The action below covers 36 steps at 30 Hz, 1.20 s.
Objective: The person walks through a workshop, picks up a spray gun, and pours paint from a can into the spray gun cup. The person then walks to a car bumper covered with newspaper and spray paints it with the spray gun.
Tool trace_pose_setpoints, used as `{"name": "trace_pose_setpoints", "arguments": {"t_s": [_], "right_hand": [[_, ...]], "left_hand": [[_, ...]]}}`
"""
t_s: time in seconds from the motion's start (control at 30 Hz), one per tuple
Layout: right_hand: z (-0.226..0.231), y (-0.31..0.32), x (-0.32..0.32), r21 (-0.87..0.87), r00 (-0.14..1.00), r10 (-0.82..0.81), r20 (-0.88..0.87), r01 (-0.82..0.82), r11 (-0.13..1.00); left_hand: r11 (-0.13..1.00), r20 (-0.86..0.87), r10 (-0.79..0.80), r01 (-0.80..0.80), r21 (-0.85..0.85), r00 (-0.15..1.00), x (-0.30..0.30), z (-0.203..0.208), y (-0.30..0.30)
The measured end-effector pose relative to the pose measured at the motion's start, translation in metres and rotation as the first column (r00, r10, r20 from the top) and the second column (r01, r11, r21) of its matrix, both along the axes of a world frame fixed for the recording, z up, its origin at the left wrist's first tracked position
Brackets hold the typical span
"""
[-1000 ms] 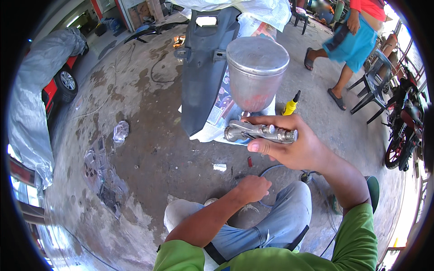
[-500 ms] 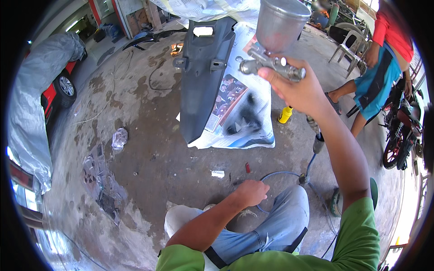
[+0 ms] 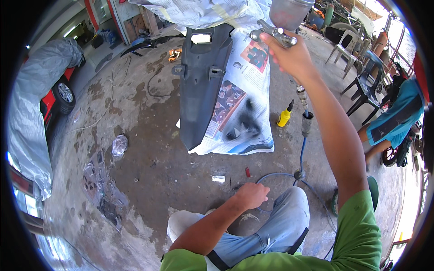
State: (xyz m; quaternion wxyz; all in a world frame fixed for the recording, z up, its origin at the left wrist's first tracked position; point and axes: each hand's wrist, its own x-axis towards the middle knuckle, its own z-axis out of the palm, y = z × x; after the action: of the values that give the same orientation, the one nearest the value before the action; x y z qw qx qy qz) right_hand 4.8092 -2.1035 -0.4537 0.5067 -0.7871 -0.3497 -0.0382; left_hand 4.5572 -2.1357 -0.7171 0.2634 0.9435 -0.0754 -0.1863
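My right hand (image 3: 294, 54) is closed round the handle of a metal spray gun (image 3: 273, 34), held up at the top right of the panel. On the gun sits a grey metal cup (image 3: 291, 13), partly cut off by the upper edge. A blue air hose (image 3: 302, 151) hangs from the gun's coupling. Left of the gun, a matt dark grey plastic motorcycle panel (image 3: 199, 86) lies tilted on newspaper (image 3: 253, 81), which carries a dark sprayed patch. Over my lap rests my left hand (image 3: 252, 195), its fingers curled in with nothing showing in them.
A yellow bottle (image 3: 284, 118) stands right of the newspaper. The hose loops on the floor by my knee. At right are a dark chair (image 3: 368, 83), a pale chair (image 3: 346, 47) and a person in blue shorts (image 3: 393, 117). A covered red car (image 3: 56, 97) stands left.
My right hand and the spray gun have moved farther away and slightly right. The other person has shifted toward the right edge, uncovering the dark chair. My left hand has barely moved.
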Motion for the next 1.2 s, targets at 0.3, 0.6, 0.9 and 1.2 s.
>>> {"name": "trace_pose_setpoints", "arguments": {"t_s": [0.3, 0.6, 0.9, 1.2], "right_hand": [[0.003, -0.003, -0.066, 0.032, 0.985, 0.091, -0.145, -0.088, 0.996], [-0.003, 0.025, -0.023, 0.134, 0.99, 0.074, -0.124, -0.057, 0.989], [-0.015, 0.047, 0.026, 0.083, 0.999, 0.003, -0.038, 0.0, 0.997], [-0.011, 0.046, 0.005, 0.168, 0.99, 0.088, -0.114, -0.068, 0.983]], "left_hand": [[0.999, 0.01, 0.035, -0.035, -0.008, 0.999, -0.005, -0.004, 0.007], [0.999, 0.002, 0.018, -0.018, -0.027, 1.0, -0.004, -0.001, 0.005], [0.999, 0.047, 0.022, -0.02, -0.048, 0.999, -0.006, 0.0, 0.006], [1.0, 0.073, 0.012, -0.01, -0.019, 0.997, -0.007, -0.001, 0.005]]}}
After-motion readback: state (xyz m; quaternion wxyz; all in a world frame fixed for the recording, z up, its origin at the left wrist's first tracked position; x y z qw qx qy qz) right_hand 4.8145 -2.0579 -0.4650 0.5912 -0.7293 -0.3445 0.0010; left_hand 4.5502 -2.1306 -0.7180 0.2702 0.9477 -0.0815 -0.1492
